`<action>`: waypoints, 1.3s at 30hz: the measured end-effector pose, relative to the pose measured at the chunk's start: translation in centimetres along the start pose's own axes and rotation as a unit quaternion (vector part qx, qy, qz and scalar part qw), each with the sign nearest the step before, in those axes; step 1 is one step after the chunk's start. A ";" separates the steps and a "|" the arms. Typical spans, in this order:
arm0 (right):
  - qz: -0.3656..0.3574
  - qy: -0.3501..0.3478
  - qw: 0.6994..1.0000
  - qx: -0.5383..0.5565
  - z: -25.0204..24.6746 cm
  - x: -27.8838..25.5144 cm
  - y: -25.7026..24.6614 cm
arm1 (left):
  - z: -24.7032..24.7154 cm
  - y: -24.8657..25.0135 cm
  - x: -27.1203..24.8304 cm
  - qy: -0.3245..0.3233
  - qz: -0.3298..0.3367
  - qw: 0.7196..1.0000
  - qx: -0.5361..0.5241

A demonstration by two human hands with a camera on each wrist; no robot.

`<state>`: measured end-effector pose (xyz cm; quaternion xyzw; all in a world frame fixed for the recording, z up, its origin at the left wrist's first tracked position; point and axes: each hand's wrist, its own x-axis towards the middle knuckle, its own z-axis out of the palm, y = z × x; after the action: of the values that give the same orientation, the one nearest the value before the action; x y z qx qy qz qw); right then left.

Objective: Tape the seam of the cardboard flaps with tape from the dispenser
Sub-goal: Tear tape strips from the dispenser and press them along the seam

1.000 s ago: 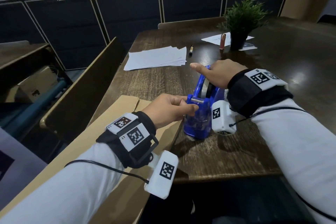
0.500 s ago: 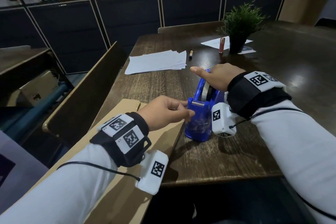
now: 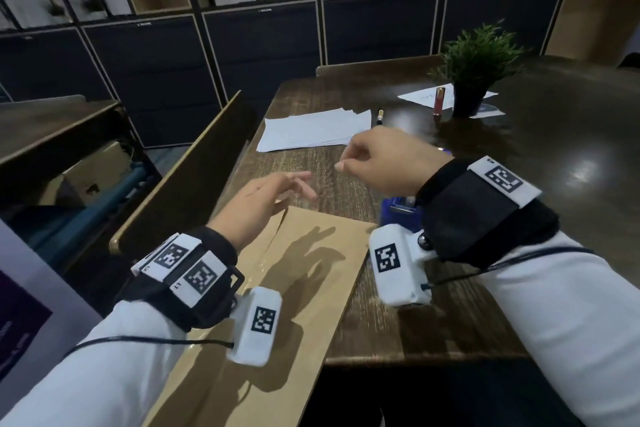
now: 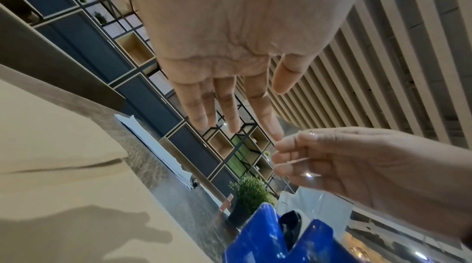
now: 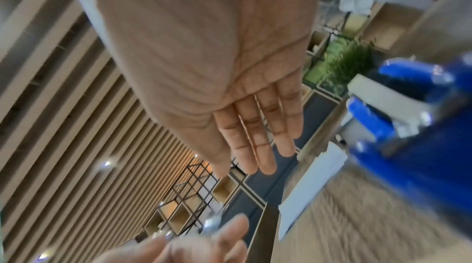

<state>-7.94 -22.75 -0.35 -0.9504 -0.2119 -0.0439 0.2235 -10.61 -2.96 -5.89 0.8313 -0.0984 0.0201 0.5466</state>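
Note:
A flat brown cardboard piece (image 3: pixel 311 270) lies on the near left of the wooden table, and its flap seam (image 3: pixel 277 232) runs away from me. The blue tape dispenser (image 3: pixel 394 211) stands just right of it, mostly hidden under my right wrist. My right hand (image 3: pixel 346 158) hovers above the dispenser with curled fingers. In the left wrist view it pinches a strip of clear tape (image 4: pixel 296 161) that trails down toward the dispenser (image 4: pixel 268 237). My left hand (image 3: pixel 298 184) floats over the far end of the cardboard, fingers straight and holding nothing, its index tip close to the right hand.
A stack of white papers (image 3: pixel 315 130) and a pen (image 3: pixel 380 114) lie beyond the hands. A potted plant (image 3: pixel 478 62) and a red tube (image 3: pixel 440 100) stand at the back right. A wooden bench back (image 3: pixel 194 184) runs along the table's left side. The table's near edge (image 3: pixel 415 354) is close.
Both hands have let go of the dispenser and risen above it. The left hand has opened and moved left over the cardboard; the right hand now pinches tape instead of resting on the dispenser.

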 end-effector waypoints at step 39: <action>0.023 -0.006 0.970 0.243 8.7 3.8 -3.6 | -6.2 -5.0 0.4 -0.158 -0.174 0.857 0.459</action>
<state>-6.09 -14.53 -6.07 -0.8725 -0.1954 0.0199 0.4475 -8.82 4.58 -7.86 0.9835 -0.0169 -0.1641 0.0743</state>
